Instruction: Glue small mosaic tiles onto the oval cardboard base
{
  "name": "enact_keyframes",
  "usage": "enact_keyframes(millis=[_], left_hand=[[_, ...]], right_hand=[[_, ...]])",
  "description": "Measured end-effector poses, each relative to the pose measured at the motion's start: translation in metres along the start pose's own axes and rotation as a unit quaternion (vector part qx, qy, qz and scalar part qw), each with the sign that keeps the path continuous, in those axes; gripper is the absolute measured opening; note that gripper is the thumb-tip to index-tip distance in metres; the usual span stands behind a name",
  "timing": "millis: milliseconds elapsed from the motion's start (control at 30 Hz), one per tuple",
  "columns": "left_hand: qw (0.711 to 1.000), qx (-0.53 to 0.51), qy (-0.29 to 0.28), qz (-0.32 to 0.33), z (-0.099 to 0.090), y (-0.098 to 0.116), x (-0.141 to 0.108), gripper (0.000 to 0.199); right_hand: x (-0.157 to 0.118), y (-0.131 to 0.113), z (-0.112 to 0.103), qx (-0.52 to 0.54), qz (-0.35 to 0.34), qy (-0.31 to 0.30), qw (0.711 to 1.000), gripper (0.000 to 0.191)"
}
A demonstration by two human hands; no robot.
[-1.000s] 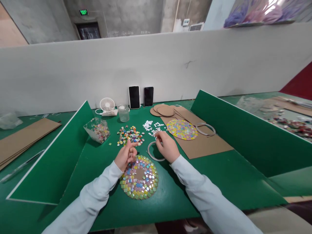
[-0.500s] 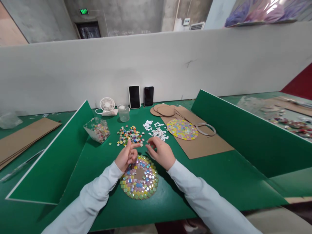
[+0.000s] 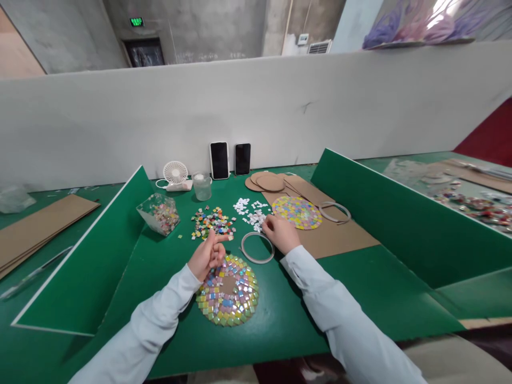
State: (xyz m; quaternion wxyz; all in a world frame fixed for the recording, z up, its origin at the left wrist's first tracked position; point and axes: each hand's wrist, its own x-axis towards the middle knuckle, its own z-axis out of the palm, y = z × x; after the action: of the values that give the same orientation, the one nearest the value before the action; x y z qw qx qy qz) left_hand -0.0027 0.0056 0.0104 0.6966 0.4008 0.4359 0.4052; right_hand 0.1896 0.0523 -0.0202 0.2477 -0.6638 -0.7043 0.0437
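While our left hand (image 3: 206,255) covers part of the far left edge of the mosaic disc (image 3: 230,297), our right hand (image 3: 282,233) is well beyond that disc and to its right, at the near side of the white pieces (image 3: 254,218). On the left we see the index stretched out and the thumb raised apart from it, the other fingers curled in; a pale speck shows at the index tip, but we cannot tell whether it is held or lies on the counter (image 3: 288,325) behind. On the right, thumb and forefinger are drawn close, and we cannot tell whether a piece is pinched between them. The disc lies flat before us, shiny tiles set around a bare brown centre; being round, it has no long axis to match. From the right fingers it lies back toward us and leftward, with the pale coiled tube (image 3: 258,261) partly between, so our left hand is clearly the nearer one. Just beyond the disc, slightly left, we see the coloured tiles (image 3: 212,224); farther left of it sits the clear container (image 3: 164,216), and beyond it to the right a second patterned disc (image 3: 296,213) lies on the cardboard sheet (image 3: 340,242).
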Motion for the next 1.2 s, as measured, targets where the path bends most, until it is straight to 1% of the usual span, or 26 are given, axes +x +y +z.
enact_keyframes(millis=[133,267,333,467,533,600,667,767,833,967,1067,1200], left_hand=[[1.0,0.002,0.0,0.0,-0.001,0.0,0.0,0.059],[1.0,0.002,0.002,-0.001,0.0,0.0,-0.001,0.059],[1.0,0.003,0.002,-0.003,0.0,0.0,-0.001,0.058],[1.0,0.002,0.003,-0.005,0.0,0.001,-0.001,0.058],[1.0,0.001,0.003,-0.005,0.0,0.001,0.0,0.059],[1.0,-0.001,-0.003,-0.006,-0.001,0.0,0.0,0.06],[1.0,-0.004,-0.016,-0.01,-0.002,-0.001,-0.001,0.062],[0.999,-0.009,-0.032,-0.022,-0.001,0.0,-0.002,0.064],[0.999,-0.017,-0.037,-0.031,0.0,0.0,-0.003,0.064],[0.997,-0.044,-0.058,-0.04,0.0,0.001,-0.002,0.064],[0.994,-0.062,-0.077,-0.044,-0.002,0.0,-0.002,0.064],[0.993,-0.067,-0.085,-0.053,-0.001,0.001,-0.003,0.065]], right_hand=[[-0.001,-0.001,-0.003,-0.017,0.007,-0.01,1.0,0.018],[-0.001,-0.001,-0.006,-0.021,-0.01,-0.013,1.0,0.021],[-0.002,-0.001,-0.006,-0.025,-0.014,-0.001,1.0,0.018],[-0.005,-0.002,-0.005,-0.028,-0.033,0.029,0.999,0.003],[-0.006,-0.004,-0.004,-0.02,-0.047,0.043,0.998,0.005],[-0.008,-0.008,-0.005,0.003,-0.066,0.051,0.997,0.008],[-0.011,-0.014,-0.005,0.044,-0.101,0.048,0.993,0.01],[-0.018,-0.027,-0.006,0.114,-0.167,0.034,0.979,0.013],[-0.025,-0.037,-0.007,0.142,-0.19,0.024,0.971,0.013],[-0.035,-0.049,-0.006,0.171,-0.199,0.01,0.965,0.015],[-0.038,-0.05,-0.005,0.182,-0.196,0.004,0.963,0.015],[-0.038,-0.049,-0.004,0.2,-0.175,0.011,0.964,0.015]])
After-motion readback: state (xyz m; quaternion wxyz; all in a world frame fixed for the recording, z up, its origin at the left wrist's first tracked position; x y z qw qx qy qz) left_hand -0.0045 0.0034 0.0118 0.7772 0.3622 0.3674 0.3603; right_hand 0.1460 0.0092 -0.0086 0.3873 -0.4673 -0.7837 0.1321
